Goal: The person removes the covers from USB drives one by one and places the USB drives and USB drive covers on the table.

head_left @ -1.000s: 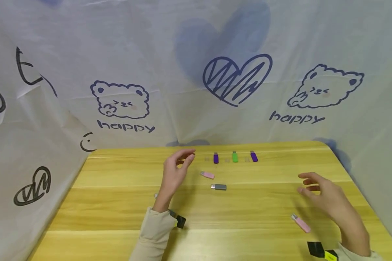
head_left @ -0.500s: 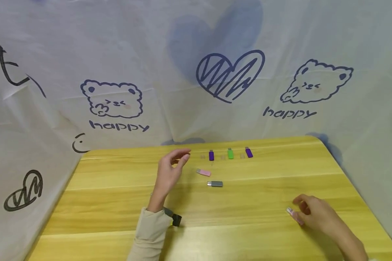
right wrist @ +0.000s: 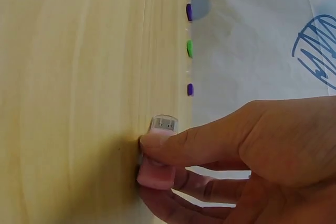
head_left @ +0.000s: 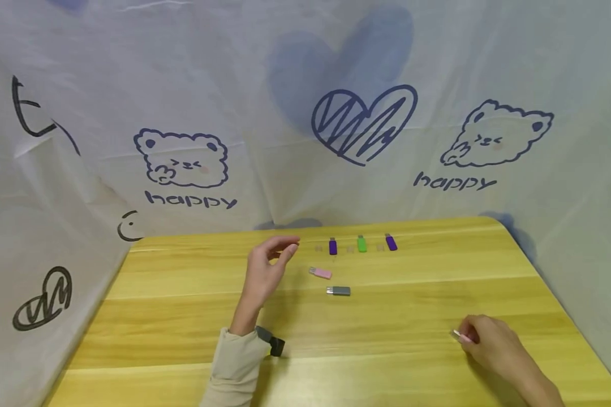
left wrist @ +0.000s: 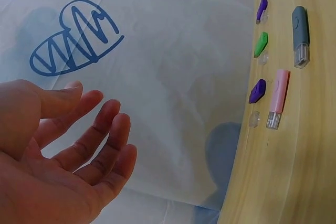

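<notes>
My right hand [head_left: 496, 342] pinches a pink USB stick [right wrist: 157, 174] between thumb and fingers, low at the right of the table. Its metal plug under a clear cap points away from the palm. Over the table at left centre, my left hand [head_left: 267, 268] hovers with relaxed, slightly bent fingers and holds nothing. Nearest to it lie another pink USB stick [head_left: 321, 273] and a grey USB stick [head_left: 339, 291], both with clear caps on in the left wrist view.
Along the back edge of the yellow wooden table [head_left: 183, 316] lie a purple USB stick [head_left: 333, 246], a green one [head_left: 362, 243] and a second purple stick [head_left: 391, 242]. A loose clear cap [head_left: 349, 249] lies among them, with others alike. A printed white cloth [head_left: 265, 169] hangs behind.
My right hand has come down toward the near right and now grips the pink USB stick that lay there. The left hand has stayed nearly in place.
</notes>
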`<state>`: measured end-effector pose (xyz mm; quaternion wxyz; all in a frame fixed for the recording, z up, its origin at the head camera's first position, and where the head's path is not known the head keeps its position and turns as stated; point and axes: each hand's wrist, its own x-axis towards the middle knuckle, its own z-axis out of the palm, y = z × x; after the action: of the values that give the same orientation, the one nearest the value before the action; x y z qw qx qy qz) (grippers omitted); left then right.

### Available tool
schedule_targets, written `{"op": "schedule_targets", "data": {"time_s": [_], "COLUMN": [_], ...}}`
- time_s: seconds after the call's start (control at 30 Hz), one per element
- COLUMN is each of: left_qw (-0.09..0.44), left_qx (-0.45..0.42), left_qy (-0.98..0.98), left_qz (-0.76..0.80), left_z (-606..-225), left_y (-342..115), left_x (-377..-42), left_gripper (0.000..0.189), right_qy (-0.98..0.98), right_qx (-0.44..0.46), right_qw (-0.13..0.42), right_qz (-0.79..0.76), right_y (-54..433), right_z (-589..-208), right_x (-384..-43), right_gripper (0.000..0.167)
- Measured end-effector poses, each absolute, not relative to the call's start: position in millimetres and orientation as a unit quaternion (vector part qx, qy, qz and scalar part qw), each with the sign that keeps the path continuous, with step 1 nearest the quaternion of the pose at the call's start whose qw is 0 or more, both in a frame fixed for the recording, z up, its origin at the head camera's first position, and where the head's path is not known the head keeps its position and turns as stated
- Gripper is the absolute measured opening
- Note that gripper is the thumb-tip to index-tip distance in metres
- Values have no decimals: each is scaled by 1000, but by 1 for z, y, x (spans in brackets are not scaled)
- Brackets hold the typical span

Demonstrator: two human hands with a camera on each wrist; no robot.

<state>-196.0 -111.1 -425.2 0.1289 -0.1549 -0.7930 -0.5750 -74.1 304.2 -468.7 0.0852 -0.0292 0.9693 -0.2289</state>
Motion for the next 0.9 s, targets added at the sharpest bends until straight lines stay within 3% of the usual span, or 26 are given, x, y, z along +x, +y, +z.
{"op": "schedule_targets", "data": {"time_s": [0.13, 0.3, 0.63, 0.9], "left_qw": [125, 120, 117, 105], "left_qx": [-158, -155, -185, -203], "left_qy": [-791, -795, -786, -776], "left_qz": [-578, -574, -579, -587], "left_z": [-424, -421, -415, -415], "left_y": [-109, -109, -105, -99], "left_x": [-195, -193, -190, -186], "left_gripper": [18, 18, 19, 19], "right_qy": [966, 962, 939, 909], "right_qx": [-39, -78, -142, -176], "right_qw": [75, 8, -97, -157], "right_qz": [-244, -261, -297, -344], "right_y": [302, 287, 231, 188], "right_z": [-463, -447, -392, -381], "right_x": [-75, -84, -118, -141], "right_gripper": [6, 1, 13, 17]}}
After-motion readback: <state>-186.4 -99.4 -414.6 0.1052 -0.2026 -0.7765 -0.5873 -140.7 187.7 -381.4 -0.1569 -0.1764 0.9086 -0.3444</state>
